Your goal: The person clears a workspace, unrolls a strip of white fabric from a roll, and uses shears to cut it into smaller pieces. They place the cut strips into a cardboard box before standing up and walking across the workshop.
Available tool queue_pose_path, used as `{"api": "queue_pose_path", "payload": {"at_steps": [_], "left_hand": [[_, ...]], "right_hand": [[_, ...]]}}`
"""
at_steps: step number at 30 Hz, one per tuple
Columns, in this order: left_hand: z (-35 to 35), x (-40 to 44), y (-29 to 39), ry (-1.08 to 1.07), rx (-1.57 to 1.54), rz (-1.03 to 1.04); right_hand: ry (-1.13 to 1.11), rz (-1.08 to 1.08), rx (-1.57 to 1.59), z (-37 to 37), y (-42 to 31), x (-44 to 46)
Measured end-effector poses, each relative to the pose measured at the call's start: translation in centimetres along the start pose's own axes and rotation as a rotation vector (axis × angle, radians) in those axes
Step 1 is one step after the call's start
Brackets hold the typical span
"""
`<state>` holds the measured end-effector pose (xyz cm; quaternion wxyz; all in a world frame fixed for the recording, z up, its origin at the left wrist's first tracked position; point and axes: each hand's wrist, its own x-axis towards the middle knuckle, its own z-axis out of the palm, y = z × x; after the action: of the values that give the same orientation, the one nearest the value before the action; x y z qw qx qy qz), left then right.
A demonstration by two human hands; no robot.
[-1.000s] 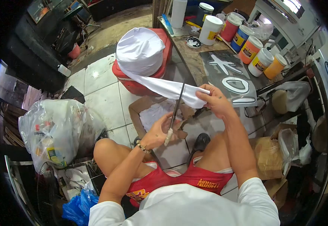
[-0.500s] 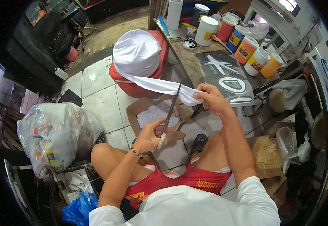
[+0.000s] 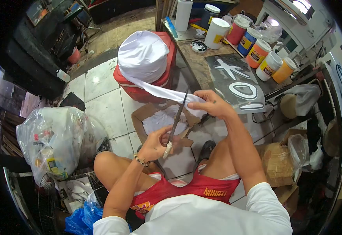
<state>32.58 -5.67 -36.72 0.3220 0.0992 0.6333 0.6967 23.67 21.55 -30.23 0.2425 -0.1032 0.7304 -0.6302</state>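
Observation:
In my left hand [image 3: 158,145] is a long, dark-bladed knife [image 3: 177,117] with a pale, wrapped-looking handle. Its blade points up and away from me, and its tip crosses the white fabric strip [image 3: 155,90]. My right hand [image 3: 210,105] pinches the strip near its loose end, thumb on top. The strip stretches back to a big white fabric roll [image 3: 142,56], which rests on a red cooler box [image 3: 126,84]. Beneath my hands, an open cardboard box [image 3: 139,117] holds white cloth pieces [image 3: 161,120].
Paint jars [image 3: 256,53] line the worktable [image 3: 190,51] at right, beside a dark stencil sheet [image 3: 233,78] with white markings. A clear plastic bag [image 3: 61,137] of containers sits on the left. Another cardboard box [image 3: 276,162] stands by my right leg, and a blue bag [image 3: 82,215] lies lower left.
My right hand has moved left along the strip, closer to the blade, and the loose end now hangs below it. The knife has shifted only slightly.

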Motion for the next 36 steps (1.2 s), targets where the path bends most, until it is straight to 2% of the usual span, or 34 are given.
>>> {"api": "queue_pose_path", "payload": {"at_steps": [4, 6, 7, 10, 12, 13, 15, 18, 22, 24, 25, 27, 30, 34, 36], "left_hand": [[0.1, 0.2, 0.5, -0.033, -0.079, 0.089], [-0.2, 0.2, 0.7, -0.046, 0.005, 0.121], [-0.3, 0.3, 0.7, -0.048, 0.004, 0.122], [-0.4, 0.3, 0.9, -0.055, -0.028, 0.145], [-0.4, -0.1, 1.5, -0.079, -0.033, 0.116], [-0.5, -0.2, 1.7, -0.084, -0.029, 0.117], [-0.5, -0.5, 1.6, -0.053, -0.086, 0.043], [-0.5, -0.5, 1.0, -0.025, -0.063, 0.047], [-0.1, 0.1, 0.9, -0.034, -0.099, 0.085], [0.4, 0.2, 1.2, -0.011, -0.029, 0.265], [0.2, 0.1, 1.4, -0.005, -0.03, 0.262], [-0.3, -0.1, 1.5, -0.016, 0.013, 0.128], [-0.7, -0.6, 1.2, -0.042, -0.053, 0.045], [0.0, -0.3, 1.2, -0.018, -0.1, 0.083], [-0.3, 0.5, 0.6, -0.016, -0.498, -0.022]], "right_hand": [[-0.098, -0.056, -0.055, 0.5, 1.0, -0.1], [-0.084, -0.269, -0.062, 1.1, 1.4, 0.1], [-0.082, -0.268, -0.063, 1.3, 1.3, 0.2], [-0.104, -0.36, 0.06, 2.2, 0.8, 0.5], [-0.158, -0.305, 0.352, 2.6, 0.6, 0.9], [-0.153, -0.309, 0.353, 2.7, 0.3, 0.9], [-0.24, -0.253, 0.655, 3.0, -0.5, 0.8], [-0.246, -0.274, 0.708, 2.9, -0.3, 1.1], [-0.304, -0.29, 0.652, 3.2, 1.2, 2.0], [-0.342, -0.272, 0.615, 4.1, 1.7, 2.0], [-0.327, -0.279, 0.575, 4.1, 1.5, 1.9], [-0.315, -0.291, 0.594, 3.8, 1.2, 1.8], [-0.278, -0.307, 0.616, 3.4, 0.8, 1.8], [-0.264, -0.273, 0.656, 4.2, 1.0, 1.5], [-0.266, -0.264, 0.512, 4.9, 1.7, 1.5]]}}
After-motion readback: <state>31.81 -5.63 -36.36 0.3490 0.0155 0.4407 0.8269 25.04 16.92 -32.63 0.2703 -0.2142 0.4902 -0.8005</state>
